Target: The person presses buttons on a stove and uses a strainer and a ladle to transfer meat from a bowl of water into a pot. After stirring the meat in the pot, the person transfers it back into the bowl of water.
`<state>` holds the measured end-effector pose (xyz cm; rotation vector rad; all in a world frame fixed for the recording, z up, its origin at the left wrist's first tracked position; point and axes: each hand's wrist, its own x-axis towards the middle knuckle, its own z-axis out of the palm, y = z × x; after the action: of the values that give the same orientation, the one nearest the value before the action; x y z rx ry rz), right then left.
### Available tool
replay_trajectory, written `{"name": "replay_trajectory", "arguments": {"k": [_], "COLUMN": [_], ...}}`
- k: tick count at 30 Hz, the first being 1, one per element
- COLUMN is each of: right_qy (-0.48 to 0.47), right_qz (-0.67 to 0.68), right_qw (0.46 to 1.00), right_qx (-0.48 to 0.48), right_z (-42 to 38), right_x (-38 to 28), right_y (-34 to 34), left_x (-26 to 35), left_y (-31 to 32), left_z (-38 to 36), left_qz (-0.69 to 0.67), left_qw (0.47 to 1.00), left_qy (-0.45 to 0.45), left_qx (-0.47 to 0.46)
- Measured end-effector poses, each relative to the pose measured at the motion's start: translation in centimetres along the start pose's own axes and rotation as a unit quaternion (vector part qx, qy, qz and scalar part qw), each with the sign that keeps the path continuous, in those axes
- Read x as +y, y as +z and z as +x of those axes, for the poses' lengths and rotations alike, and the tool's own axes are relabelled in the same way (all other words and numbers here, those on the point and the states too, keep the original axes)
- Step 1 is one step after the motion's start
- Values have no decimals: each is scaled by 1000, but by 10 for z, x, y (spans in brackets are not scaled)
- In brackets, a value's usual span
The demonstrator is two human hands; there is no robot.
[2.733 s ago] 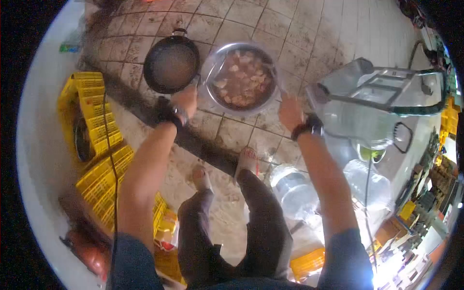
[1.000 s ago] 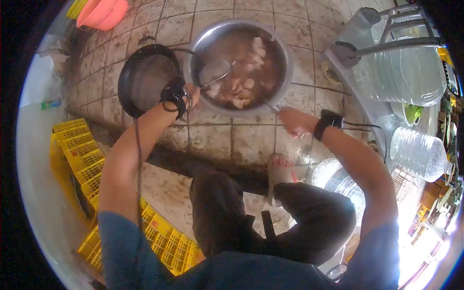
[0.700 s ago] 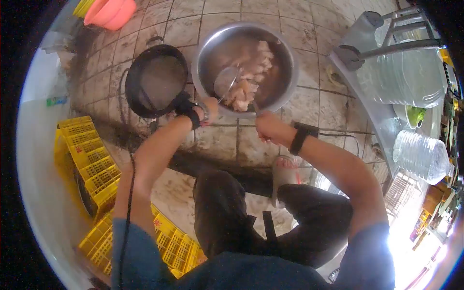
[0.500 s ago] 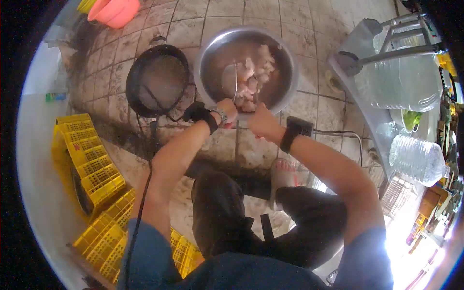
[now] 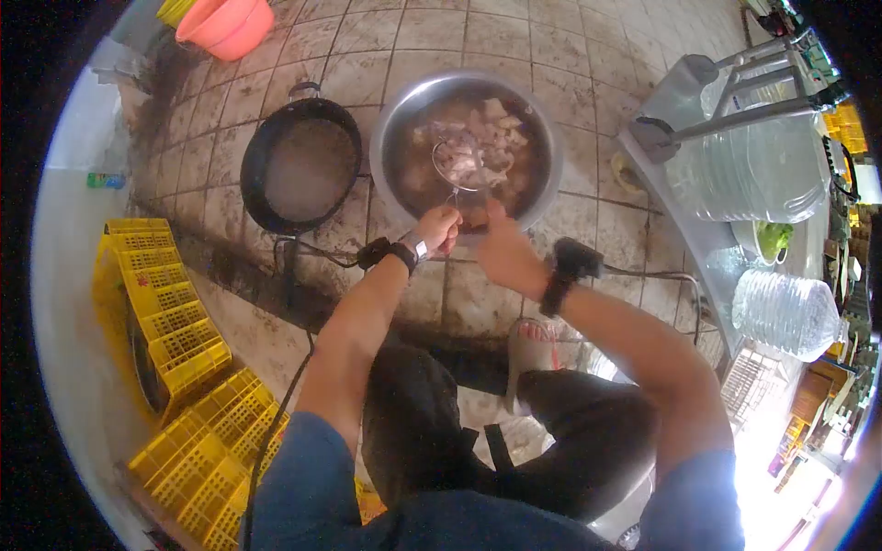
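A wide steel basin (image 5: 388, 190) stands on the tiled floor, holding cloudy brownish liquid and pale chunks of meat (image 5: 491, 138). My left hand (image 5: 438, 228) is closed around the handle of a round wire skimmer (image 5: 444, 165), whose head is over the basin with pale pieces in or behind it. At the basin's near rim, my right hand (image 5: 511, 255) is wrapped round a thin-handled metal utensil; its far end is blurred among the meat. Left of the basin sits a black two-handled wok (image 5: 310, 170) with cloudy liquid inside.
Yellow plastic crates (image 5: 175, 312) lie at the left, with a coral-pink tub (image 5: 230, 28) at the far left. Along the right are a metal-legged stand (image 5: 735, 119), large clear plastic bottles (image 5: 785, 312) and a bowl of greens (image 5: 776, 241). Cables cross the floor.
The skimmer's head has swung right and now overlaps the meat in the basin. My hands have moved slightly lower in the picture, and the view has shifted a little.
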<state>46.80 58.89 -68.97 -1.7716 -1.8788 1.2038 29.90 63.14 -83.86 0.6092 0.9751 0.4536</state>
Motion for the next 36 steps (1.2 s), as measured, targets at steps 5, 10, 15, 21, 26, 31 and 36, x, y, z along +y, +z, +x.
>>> {"name": "replay_trajectory", "arguments": {"k": [5,10,15,21,26,31,36], "right_qy": [-84,-100,18,-16,-5,201,127], "right_qz": [-67,-72,-63,-74,22,273,370], "right_qw": [988,972,985,972,976,936,916], "right_qx": [110,201,157,223,216,98,92], "right_z": [-14,-15,-33,-54,-93,-150,-192], "right_x": [46,96,86,34,-46,-172,-277], "right_y": [-59,-94,-117,-150,-203,-276,-315], "left_x": [8,31,71,142,220,305,385], "left_y": [-9,-4,13,64,116,172,212], "left_z": [-8,-33,-64,-126,-212,-323,-441], "left_qz": [-5,-22,6,-6,-13,-60,-81], "left_qw": [1000,1000,999,999,995,992,988], "left_qy": [2,15,38,45,98,114,130], "left_qx": [5,-4,-4,22,8,9,20]}}
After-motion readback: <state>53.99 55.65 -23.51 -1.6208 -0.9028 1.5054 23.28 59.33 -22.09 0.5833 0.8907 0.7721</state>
